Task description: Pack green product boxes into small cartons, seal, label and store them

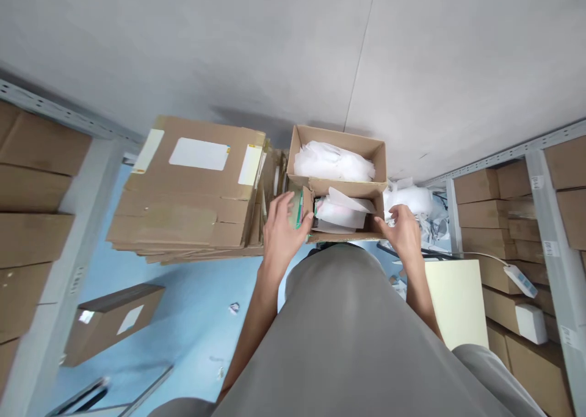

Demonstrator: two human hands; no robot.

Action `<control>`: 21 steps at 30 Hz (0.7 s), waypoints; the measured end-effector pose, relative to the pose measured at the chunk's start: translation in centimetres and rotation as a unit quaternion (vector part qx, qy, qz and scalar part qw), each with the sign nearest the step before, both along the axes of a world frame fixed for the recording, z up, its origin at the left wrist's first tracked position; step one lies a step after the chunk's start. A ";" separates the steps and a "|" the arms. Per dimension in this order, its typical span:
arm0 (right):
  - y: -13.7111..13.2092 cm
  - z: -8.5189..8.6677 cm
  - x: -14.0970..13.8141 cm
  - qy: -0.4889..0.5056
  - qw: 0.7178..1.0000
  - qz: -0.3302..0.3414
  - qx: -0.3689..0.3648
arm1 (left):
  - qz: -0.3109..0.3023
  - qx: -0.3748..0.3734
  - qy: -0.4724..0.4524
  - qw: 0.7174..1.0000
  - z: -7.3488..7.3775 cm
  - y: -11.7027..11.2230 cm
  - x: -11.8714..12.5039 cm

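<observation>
An open cardboard box (339,141) stands in front of me, holding white plastic bags (333,163) in its far half and more white packets (341,212) in the near half. My left hand (282,234) grips the box's left near corner, fingers curled over a green-edged flat packet (298,208). My right hand (403,229) holds the box's right near corner, fingers curled on the wall. My grey shirt hides the box's underside.
A stack of flattened cardboard boxes (192,191) lies left of the box. Metal shelves with cartons stand at the left (32,209) and right (517,221). A small carton (110,319) lies on the blue floor. Loose plastic wrap (412,198) sits right of the box.
</observation>
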State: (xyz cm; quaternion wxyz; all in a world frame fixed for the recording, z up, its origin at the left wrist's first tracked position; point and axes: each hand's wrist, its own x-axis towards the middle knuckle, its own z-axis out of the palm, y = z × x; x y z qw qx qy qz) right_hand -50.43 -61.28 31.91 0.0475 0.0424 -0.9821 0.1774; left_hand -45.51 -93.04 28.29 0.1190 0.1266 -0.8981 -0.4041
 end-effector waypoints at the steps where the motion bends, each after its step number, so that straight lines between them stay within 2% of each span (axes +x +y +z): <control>1: 0.1 -0.4 0.4 -0.011 1.000 -0.011 -0.004 | 0.010 -0.002 -0.015 1.000 0.1 -0.1 0.4; 5: -0.4 -0.8 2.1 -0.077 0.995 -0.058 -0.016 | 0.025 -0.031 -0.079 0.996 0.6 -0.4 1.2; 9: -0.6 0.2 4.1 -0.109 0.986 -0.126 -0.023 | -0.005 -0.042 -0.090 0.995 1.3 -0.4 0.5; 13: 1.1 1.5 7.4 -0.091 0.977 -0.188 -0.052 | -0.050 -0.031 -0.098 0.993 2.4 0.9 -0.7; 17: 4.8 2.1 12.1 -0.075 0.958 -0.264 -0.085 | -0.131 -0.026 -0.098 0.986 3.4 5.1 -1.4; 21: 9.7 1.3 17.6 -0.052 0.924 -0.361 -0.119 | -0.232 -0.034 -0.070 0.970 3.3 12.3 -1.1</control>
